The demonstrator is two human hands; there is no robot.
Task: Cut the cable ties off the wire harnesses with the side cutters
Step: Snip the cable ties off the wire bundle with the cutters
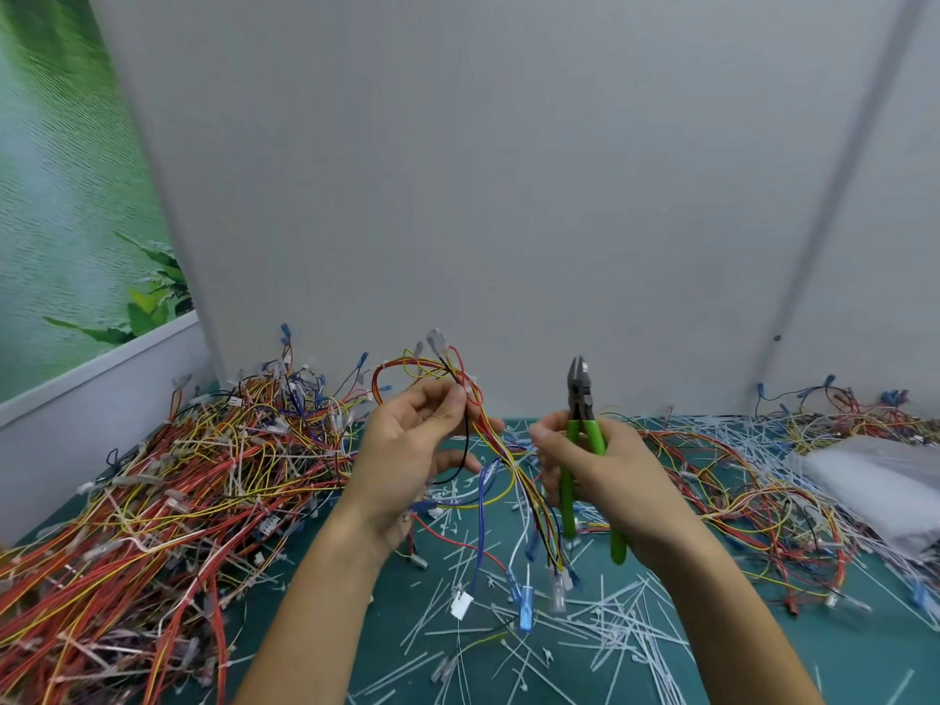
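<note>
My left hand [407, 450] pinches a wire harness [488, 450] of red, yellow, black and blue wires and holds it up above the green mat. The harness loops above my fingers and its connectors hang down below. My right hand [600, 470] grips the green-handled side cutters [580, 399]. Their jaws point up, slightly apart from the harness, just to its right. A white cable tie on the held harness shows near my left fingertips, though not clearly.
A big heap of tied harnesses [168, 491] fills the left of the green mat [864, 658]. Several cut white ties [600, 628] litter the middle. More loose harnesses [753, 480] lie at the right, beside a clear plastic bag [880, 475]. A grey wall stands behind.
</note>
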